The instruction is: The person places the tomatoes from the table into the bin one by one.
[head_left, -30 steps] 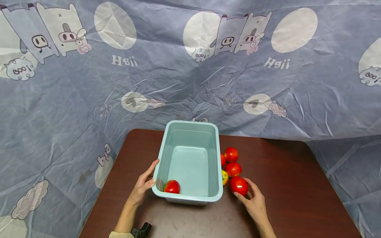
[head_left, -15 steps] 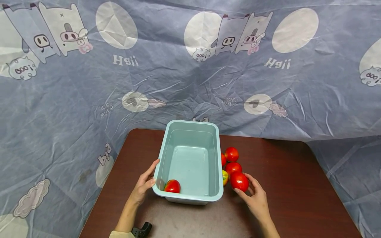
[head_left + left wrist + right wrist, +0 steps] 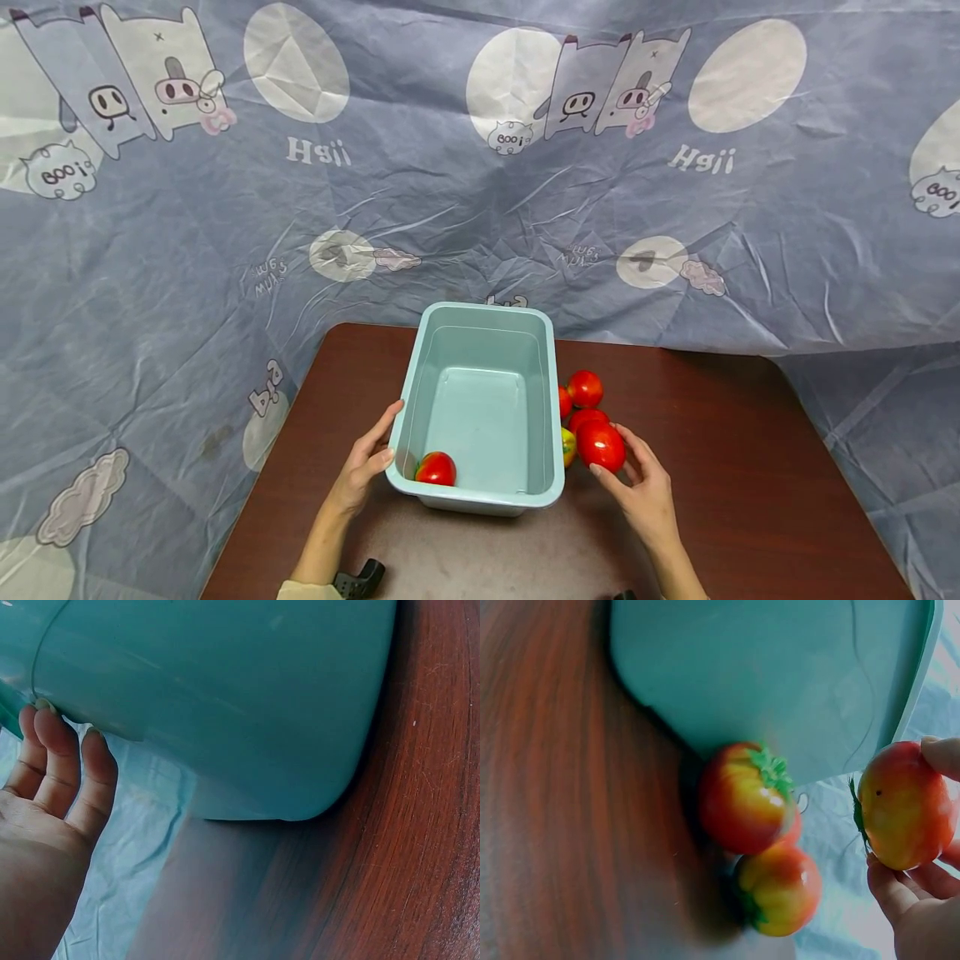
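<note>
My right hand point(image 3: 651, 498) holds a red tomato point(image 3: 601, 446) between thumb and fingers, raised beside the bin's right side. In the right wrist view this tomato point(image 3: 904, 806) shows a yellowish underside and green leaves. A pale blue-green plastic bin point(image 3: 487, 500) stands on the table, one red tomato point(image 3: 437, 469) in its near left corner. My left hand point(image 3: 351, 473) grips the bin's left rim, fingertips against the outer wall in the left wrist view. Several more tomatoes lie right of the bin, among them a far one point(image 3: 585, 388) and a yellow-green one point(image 3: 568, 447), partly hidden.
The dark brown table point(image 3: 735, 467) extends to both sides of the bin. Behind it hangs a grey-blue printed cloth point(image 3: 465, 192). A black strap mount point(image 3: 362, 578) sits at the left wrist.
My right hand has lifted its tomato off the table and brought it upward, so that it now overlaps the tomato behind it. The left hand and bin stay in place.
</note>
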Demonstrator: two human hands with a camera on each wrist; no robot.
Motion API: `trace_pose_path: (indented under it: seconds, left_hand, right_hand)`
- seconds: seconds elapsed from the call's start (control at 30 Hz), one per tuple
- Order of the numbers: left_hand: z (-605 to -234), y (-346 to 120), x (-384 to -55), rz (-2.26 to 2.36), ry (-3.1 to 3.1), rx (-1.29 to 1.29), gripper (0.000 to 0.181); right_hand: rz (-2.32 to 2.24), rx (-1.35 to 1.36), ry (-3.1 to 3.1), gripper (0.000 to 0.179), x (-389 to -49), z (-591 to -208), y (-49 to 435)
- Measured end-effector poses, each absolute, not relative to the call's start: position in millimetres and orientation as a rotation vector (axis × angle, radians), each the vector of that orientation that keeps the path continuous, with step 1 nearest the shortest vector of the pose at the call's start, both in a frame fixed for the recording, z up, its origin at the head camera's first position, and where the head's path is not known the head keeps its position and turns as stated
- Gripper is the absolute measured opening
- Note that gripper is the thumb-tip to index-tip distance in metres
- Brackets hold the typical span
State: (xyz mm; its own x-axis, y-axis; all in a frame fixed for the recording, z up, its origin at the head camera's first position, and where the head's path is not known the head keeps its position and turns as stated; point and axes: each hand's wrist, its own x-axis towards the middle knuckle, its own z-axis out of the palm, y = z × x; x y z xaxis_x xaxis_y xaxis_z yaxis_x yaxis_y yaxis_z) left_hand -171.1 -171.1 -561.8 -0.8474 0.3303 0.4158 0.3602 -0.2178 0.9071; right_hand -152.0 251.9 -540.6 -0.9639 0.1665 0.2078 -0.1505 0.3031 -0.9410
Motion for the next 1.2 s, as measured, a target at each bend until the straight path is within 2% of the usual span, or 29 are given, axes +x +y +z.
trace_pose_path:
  seconds: [1.2]
  left_hand:
    - [-558,-167,-168,-2.343,-1.903,-0.824,0.064]
  right_hand:
    - [1.829,0.108,-2.172,0.072,-149,-495,230]
